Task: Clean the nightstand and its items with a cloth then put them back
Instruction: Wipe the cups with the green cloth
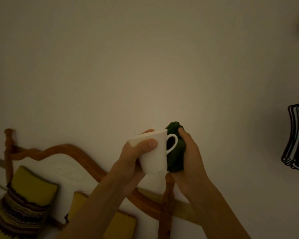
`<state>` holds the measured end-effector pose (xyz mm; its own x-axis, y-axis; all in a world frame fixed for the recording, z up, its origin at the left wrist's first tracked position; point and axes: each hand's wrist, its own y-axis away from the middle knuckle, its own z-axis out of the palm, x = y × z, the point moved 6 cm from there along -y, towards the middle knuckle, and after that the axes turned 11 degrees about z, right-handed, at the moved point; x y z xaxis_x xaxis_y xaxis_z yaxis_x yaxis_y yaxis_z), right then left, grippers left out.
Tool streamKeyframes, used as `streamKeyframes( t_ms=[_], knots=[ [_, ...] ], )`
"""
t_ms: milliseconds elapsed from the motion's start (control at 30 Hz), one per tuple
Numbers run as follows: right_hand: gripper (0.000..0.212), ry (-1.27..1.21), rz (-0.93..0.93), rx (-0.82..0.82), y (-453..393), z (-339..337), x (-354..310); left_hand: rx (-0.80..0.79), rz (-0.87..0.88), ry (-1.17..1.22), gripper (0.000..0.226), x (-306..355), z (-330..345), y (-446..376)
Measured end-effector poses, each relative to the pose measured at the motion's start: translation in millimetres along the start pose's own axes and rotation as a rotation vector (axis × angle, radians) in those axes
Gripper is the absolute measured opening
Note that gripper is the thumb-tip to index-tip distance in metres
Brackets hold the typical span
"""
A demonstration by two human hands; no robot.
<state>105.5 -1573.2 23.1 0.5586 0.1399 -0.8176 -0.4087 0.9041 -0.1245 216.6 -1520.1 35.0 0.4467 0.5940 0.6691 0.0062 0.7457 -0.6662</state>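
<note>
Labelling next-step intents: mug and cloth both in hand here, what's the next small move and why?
Probably rub the bunched dark green cloth along the white ceramic mug's handle side while turning the mug. The right hand presses the cloth against that side by the handle; the left hand holds the tilted mug in a firm grip in the air, so wiping looks unfinished.

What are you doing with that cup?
A person is wiping a white cup with a green cloth. The left hand holds the cup up in the air, tipped, with its handle toward the cloth. The right hand grips the bunched cloth and presses it against the cup's handle side. Behind the arms are a wooden headboard and yellow pillows. The nightstand is out of view.
</note>
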Motion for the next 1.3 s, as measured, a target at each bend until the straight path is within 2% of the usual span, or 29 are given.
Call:
streamKeyframes(
  t_ms=[67, 167, 233, 333, 400, 467, 600, 700, 800, 867, 1000, 1167, 1300],
  knots=[
    [0.034, 0.076, -0.073, -0.077, -0.3, -0.1, 2.0, 0.078, 0.001, -0.048, 0.039, -1.2, -7.0, -3.2],
    [0.019, 0.282, -0.160, -0.065, 0.7, -1.0, 11.9, 0.177, 0.017, -0.095, 0.089, 4.4, -19.0, -9.0],
    [0.015, 0.339, -0.166, -0.018, 1.4, -3.4, 22.8, 0.178, 0.050, -0.142, 0.103, 8.5, -23.7, -12.4],
    [0.036, 0.448, -0.178, 0.097, 3.9, -7.1, 25.5, 0.099, 0.030, -0.158, 0.095, 3.3, -19.5, -8.1],
    [0.041, 0.364, -0.169, 0.147, 4.3, -13.6, 18.3, 0.044, -0.015, -0.176, 0.085, -6.5, -17.1, -0.8],
    [0.041, 0.313, -0.197, 0.137, 5.8, -12.9, 9.4, 0.047, -0.039, -0.213, 0.078, -11.3, -17.7, 4.5],
    [0.037, 0.385, -0.263, 0.113, 9.8, -7.2, 14.3, 0.094, 0.004, -0.294, 0.083, -9.1, -20.2, 1.6],
    [0.042, 0.262, -0.180, -0.038, 11.0, -7.8, 22.8, 0.125, -0.011, -0.268, 0.086, -9.9, -24.6, 2.2],
    [0.056, 0.266, -0.155, -0.149, 15.9, -7.8, 18.1, 0.078, -0.052, -0.191, 0.087, -9.5, -28.4, 3.3],
    [0.048, 0.374, -0.196, -0.175, 16.2, -6.9, 12.3, 0.029, -0.082, -0.158, 0.094, -7.5, -27.9, 4.1],
    [0.027, 0.521, -0.254, -0.145, 19.5, -8.7, 6.5, -0.051, -0.099, -0.154, 0.071, -2.7, -29.6, 3.9],
    [0.035, 0.604, -0.285, -0.144, 20.2, -3.7, 1.0, -0.130, -0.149, -0.111, 0.073, -3.1, -32.5, 8.6],
    [0.029, 0.474, -0.236, -0.151, 15.9, 0.6, 3.8, -0.106, -0.118, -0.081, 0.068, -4.3, -31.1, 7.6]
  ],
)
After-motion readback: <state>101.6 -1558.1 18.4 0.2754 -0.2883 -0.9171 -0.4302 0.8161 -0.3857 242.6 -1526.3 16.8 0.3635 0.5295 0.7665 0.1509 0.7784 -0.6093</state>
